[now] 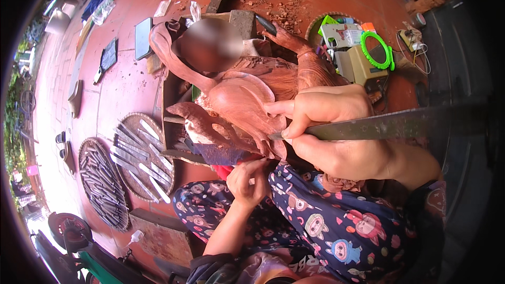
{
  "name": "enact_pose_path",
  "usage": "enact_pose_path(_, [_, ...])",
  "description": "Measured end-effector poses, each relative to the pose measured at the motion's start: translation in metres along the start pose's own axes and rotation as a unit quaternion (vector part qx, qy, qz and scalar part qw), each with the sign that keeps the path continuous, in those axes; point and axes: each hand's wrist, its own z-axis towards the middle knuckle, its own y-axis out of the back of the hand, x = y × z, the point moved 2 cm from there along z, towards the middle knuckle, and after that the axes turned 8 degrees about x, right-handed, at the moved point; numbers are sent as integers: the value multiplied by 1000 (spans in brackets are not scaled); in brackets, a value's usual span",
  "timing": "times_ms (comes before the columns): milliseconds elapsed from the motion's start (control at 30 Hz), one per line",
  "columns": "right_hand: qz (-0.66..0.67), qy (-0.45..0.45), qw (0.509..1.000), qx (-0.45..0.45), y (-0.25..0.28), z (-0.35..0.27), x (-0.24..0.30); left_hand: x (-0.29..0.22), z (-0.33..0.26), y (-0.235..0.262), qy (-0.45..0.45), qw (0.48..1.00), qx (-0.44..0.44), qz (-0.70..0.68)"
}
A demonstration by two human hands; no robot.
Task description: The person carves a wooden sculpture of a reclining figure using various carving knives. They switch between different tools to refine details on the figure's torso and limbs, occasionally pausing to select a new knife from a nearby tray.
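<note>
A reddish-brown wood carving (239,97) of a figure with curved, flowing forms lies in front of me; part of its upper end is blurred. My right hand (342,155) is closed around a long, flat metal chisel (373,126). The chisel's tip rests at the carving's lower right part, and my right index finger stretches onto the wood. At the carving's near edge, my left hand (246,183) is closed, with curled fingertips against the wood. A dark blue cloth (223,155) sits under the carving, next to my left hand.
Two round woven trays on the left hold many metal tools: dark chisels (102,184) and flat blades (129,147). A phone-like flat device (143,38) lies on the red tiled floor. Wood chips (284,8) are scattered beyond. At right stands a beige machine (368,66) with a green ring (390,55).
</note>
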Motion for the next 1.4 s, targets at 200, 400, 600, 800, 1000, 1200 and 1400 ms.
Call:
enact_pose_path(200, [2, 17, 999, 28, 1, 1, -2, 2, -6, 2, 26, 999, 13, -24])
enact_pose_path(400, [-22, 25, 998, 51, 2, 5, 5, -1, 0, 2, 1, 999, 11, -30])
enact_pose_path(600, [-2, 42, 997, 66, 4, 8, 1, 3, -2, 2, -1, 999, 15, -40])
enact_pose_path(800, [-22, 59, 995, 76, 5, 8, 0, 1, 1, 2, -11, 999, 14, -40])
enact_pose_path(1000, [88, 33, 991, 100, 35, 25, 15, 3, -5, 4, 20, 998, 25, -59])
enact_pose_path(1200, [191, -46, 947, 253, 37, 77, -11, -6, -6, 13, 122, 973, -32, -194])
enact_pose_path(1400, [204, -91, 923, 315, 30, 98, -16, -37, 81, 86, 115, 972, -66, -194])
